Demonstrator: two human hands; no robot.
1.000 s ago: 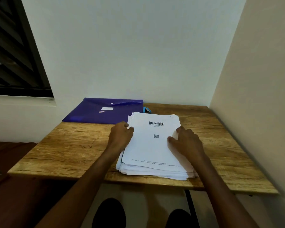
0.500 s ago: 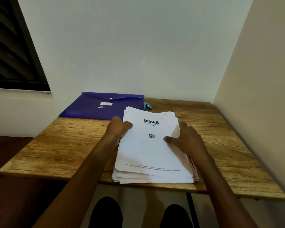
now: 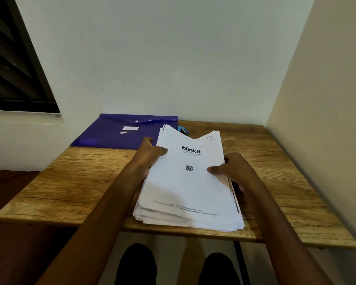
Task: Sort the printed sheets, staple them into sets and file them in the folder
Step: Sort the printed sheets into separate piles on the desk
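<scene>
At the near middle of the table (image 3: 70,182), both hands grip one thick stack of printed sheets (image 3: 185,182). From my remote seat I read the left hand (image 3: 149,154) as clamped on the stack's left edge: thumb lying on the top page, the other fingers curled under and out of sight. The right hand (image 3: 232,170) takes the right edge the same way, thumb tip pressed on the top sheet just right of the QR code, fingers wrapped beneath. The far end of the stack looks lifted off the wood and the top edge sags in the middle between the two grips; the near end lies low at the table's near edge, whether touching I cannot tell. Top page reads "blinkit", with small handwriting at its far right corner. Sheet edges are fanned and uneven along the near and left sides.

Far left on the table lies the purple folder (image 3: 115,134), flat, flap snapped closed, a white label on its front. Its right edge is partly hidden behind the stack. A small blue stapler (image 3: 182,130) shows just past the folder's right edge, mostly hidden by the paper.

Dark louvred window (image 3: 12,64) at far left. Two dark shoes (image 3: 136,262) below the table's near edge.
</scene>
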